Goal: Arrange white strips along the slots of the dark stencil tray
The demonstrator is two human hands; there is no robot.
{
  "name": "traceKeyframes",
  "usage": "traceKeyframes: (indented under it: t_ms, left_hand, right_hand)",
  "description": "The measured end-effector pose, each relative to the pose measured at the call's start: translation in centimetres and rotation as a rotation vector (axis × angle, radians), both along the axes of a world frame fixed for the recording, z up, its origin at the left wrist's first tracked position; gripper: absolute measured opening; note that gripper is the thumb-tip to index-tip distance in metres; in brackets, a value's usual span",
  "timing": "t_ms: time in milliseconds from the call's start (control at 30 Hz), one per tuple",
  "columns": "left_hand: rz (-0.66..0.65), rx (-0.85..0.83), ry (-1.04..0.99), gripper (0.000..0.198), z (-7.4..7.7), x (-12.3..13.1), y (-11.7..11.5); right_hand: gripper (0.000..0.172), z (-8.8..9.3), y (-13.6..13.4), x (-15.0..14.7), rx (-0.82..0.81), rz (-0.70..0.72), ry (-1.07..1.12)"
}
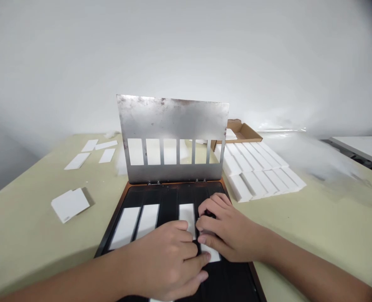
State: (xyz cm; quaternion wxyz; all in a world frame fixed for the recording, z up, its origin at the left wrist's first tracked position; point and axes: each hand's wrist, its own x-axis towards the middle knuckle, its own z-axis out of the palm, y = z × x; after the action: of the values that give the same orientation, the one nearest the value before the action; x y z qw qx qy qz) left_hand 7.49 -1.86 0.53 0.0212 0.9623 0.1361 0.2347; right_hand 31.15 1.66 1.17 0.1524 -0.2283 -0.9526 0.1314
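Right hand (226,228) on white card's (210,253) near edge

Near edge of the black tray (170,199) cut off by the picture's bottom, with a white strip (160,300) showing only as a sliver there. On the tray, another strip (210,253) partly hidden under the left hand (163,260) and right hand (228,228). Beyond the tray, a cardboard box (242,132) partly hidden behind a raised steel plate (172,121), its contents too blurred to tell. Left of the tray, a tiny mark on a white card (69,204), too small to read.
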Motion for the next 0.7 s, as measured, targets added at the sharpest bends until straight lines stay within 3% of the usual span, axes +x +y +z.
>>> traceKeyframes:
  t_ms: [233, 700]
  left_hand:
    - [0.006, 0.014, 0.004, 0.018, -0.15, -0.05, -0.03]
    - [0.003, -0.008, 0.022, 0.018, 0.01, -0.18, -0.12]
  right_hand:
    - [0.010, 0.13, -0.06, 0.05, 0.004, -0.017, 0.001]
    - [0.005, -0.16, -0.30, -0.44, 0.034, -0.033, -0.039]
